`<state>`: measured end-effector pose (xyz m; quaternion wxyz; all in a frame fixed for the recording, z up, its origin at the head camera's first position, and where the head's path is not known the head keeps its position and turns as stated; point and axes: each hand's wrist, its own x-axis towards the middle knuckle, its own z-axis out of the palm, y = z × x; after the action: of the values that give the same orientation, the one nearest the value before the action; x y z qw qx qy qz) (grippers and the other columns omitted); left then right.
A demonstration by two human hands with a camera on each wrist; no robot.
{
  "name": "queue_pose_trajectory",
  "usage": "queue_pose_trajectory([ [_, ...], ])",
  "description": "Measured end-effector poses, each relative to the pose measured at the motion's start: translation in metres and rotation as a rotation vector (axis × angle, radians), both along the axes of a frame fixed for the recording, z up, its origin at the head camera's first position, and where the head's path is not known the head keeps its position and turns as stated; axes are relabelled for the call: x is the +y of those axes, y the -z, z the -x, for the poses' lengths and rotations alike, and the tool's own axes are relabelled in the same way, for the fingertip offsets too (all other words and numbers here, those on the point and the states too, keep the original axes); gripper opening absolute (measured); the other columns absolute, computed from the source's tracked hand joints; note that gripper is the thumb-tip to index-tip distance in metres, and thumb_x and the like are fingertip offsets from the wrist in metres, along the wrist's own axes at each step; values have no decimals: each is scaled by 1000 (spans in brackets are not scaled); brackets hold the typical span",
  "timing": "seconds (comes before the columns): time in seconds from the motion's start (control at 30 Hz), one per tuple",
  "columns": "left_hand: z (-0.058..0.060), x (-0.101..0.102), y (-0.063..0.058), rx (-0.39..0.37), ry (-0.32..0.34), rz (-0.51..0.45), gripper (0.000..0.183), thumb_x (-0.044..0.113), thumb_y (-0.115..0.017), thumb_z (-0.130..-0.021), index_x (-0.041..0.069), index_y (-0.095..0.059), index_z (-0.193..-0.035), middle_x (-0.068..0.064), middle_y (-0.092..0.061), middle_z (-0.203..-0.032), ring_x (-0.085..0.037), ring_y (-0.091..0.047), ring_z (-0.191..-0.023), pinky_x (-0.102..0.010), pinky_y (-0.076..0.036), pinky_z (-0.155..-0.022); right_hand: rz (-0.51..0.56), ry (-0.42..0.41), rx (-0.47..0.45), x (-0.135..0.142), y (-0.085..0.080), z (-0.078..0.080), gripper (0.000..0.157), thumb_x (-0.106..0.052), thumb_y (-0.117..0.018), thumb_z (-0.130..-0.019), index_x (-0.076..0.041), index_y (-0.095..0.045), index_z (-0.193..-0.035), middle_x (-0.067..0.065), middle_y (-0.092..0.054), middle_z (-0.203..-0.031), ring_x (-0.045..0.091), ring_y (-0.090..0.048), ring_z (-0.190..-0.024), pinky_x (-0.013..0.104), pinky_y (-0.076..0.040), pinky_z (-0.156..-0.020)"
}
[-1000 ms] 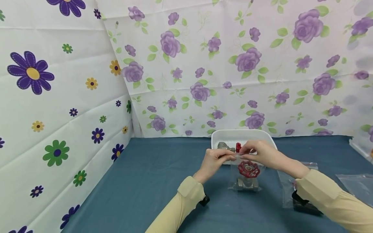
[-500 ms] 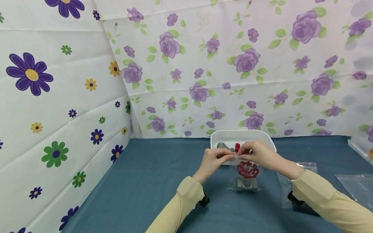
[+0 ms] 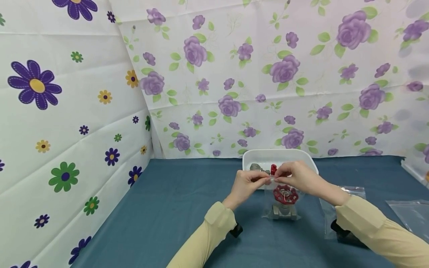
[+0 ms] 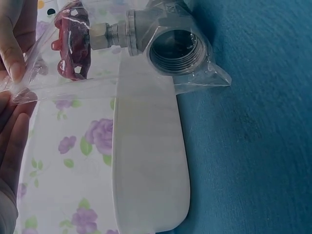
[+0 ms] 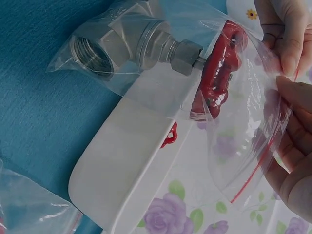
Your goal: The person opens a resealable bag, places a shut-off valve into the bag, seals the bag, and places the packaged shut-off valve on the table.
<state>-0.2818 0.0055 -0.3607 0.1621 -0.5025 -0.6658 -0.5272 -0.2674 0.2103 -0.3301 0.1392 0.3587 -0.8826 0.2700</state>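
A metal gate valve point(image 3: 284, 212) with a red handwheel point(image 3: 285, 194) stands upright inside a clear zip bag point(image 5: 243, 146). My left hand point(image 3: 244, 187) pinches the bag's top edge between thumb and fingers. Close beside it, my right hand point(image 3: 301, 178) pinches the same edge with its fingertips nearly meeting the left ones. A red zip line runs along the bag's mouth in the right wrist view, partly covered by the fingers. The threaded opening of the valve body point(image 4: 178, 48) faces the left wrist camera through the plastic.
Behind the bag, a white tray point(image 3: 248, 156) holds another valve with a red handwheel point(image 3: 273, 169). A second zip bag point(image 3: 329, 221) with a dark object lies under my right forearm. A flat clear bag point(image 3: 410, 214) is at the far right. Flowered cloths hang behind and left.
My right hand and forearm have shifted slightly left along the bag's top edge, closer to my left hand. The valve and the left hand have stayed almost in place.
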Motion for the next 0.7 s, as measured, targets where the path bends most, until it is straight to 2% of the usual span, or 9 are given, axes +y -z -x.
queue_pose_trajectory([
  [0.13, 0, 0, 0, 19, -6, 2, 9, -8, -59, -84, -9, -66, -89, -18, -65, -79, -22, -64, -69, -24, -51, -61, -3, -6, 22, -1, -1, -1, 6, -5, -71, -77, -10, -70, -81, -8, -62, -77, 6, -57, -65, 25, -48, -55],
  [0.23, 0, 1, 0, 17, -18, 8, 9, -8, -59, -84, -9, -67, -89, -17, -65, -80, -19, -64, -69, -24, -51, -60, 5, -3, 3, -1, -1, -2, 6, -5, -70, -78, -9, -70, -81, -8, -62, -76, 6, -56, -64, 25, -47, -54],
  [0.5, 1, 1, 3, -24, -15, -5, 9, -7, -59, -84, -8, -66, -90, -18, -65, -80, -19, -64, -71, -24, -51, -63, 23, 0, -57, 4, 2, -1, 4, -10, -69, -81, -9, -69, -85, -7, -62, -79, 6, -57, -65, 25, -49, -56],
  [0.7, 2, 1, 6, -79, 1, -29, 10, -6, -58, -85, -9, -66, -91, -19, -65, -82, -22, -64, -73, -26, -51, -66, 28, 34, -96, 10, 4, -4, 3, -11, -66, -84, -8, -68, -86, -7, -61, -77, 13, -58, -64, 25, -48, -55],
])
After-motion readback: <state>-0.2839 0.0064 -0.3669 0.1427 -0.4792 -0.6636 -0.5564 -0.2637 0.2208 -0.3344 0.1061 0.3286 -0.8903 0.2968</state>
